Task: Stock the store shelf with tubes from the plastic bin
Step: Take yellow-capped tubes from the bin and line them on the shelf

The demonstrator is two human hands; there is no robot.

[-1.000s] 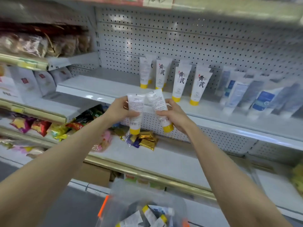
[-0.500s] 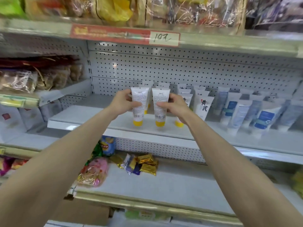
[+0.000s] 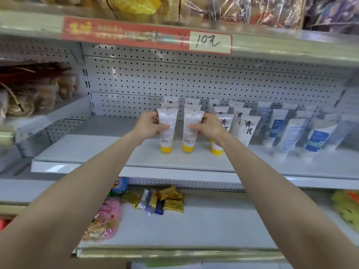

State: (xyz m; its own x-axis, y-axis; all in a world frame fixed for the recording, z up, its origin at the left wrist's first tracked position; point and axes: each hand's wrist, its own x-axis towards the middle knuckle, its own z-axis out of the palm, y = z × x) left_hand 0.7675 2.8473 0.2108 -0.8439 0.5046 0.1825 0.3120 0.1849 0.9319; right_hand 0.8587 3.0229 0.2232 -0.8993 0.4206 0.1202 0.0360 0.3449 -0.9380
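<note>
- Nearest, under the forearms, the lower shelf [image 3: 213,220] carries gold foil packets [image 3: 172,199] and a pink bag [image 3: 105,220], well apart from the work and not in its way.
- The plastic bin is out of view, so how many tubes are left in it cannot be told.
- Higher up, the left hand [image 3: 148,126] holds the left tube [image 3: 168,133], with fingers [image 3: 154,118] and thumb curled round its body.
- The right hand [image 3: 209,127] grips the right tube [image 3: 191,133] in the same manner.
- The 2 tubes stand upright, caps down, just beside each other, with their printed backs toward the camera.
- Their yellow caps sit at the surface of the store shelf [image 3: 93,152], each at the front of a row. Whether they already bear their own weight cannot be told.
- By my judgement this placement is nearly finished, and only letting go is left for these 2.
- Behind each held tube, stocked tubes [image 3: 171,100] line up toward the back.
- To the right stand 2 more rows of yellow-capped tubes [image 3: 247,129]. The nearest one is partly hidden by the right wrist, which could knock it on the way out.
- Further right are blue-labelled tubes [image 3: 315,137], which are blurred.
- Bare shelf surface shows left of the rows, which I judge to be room for more.
- Farthest back is the pegboard panel [image 3: 155,80], and above it a price strip [image 3: 210,42] marked 10.
</note>
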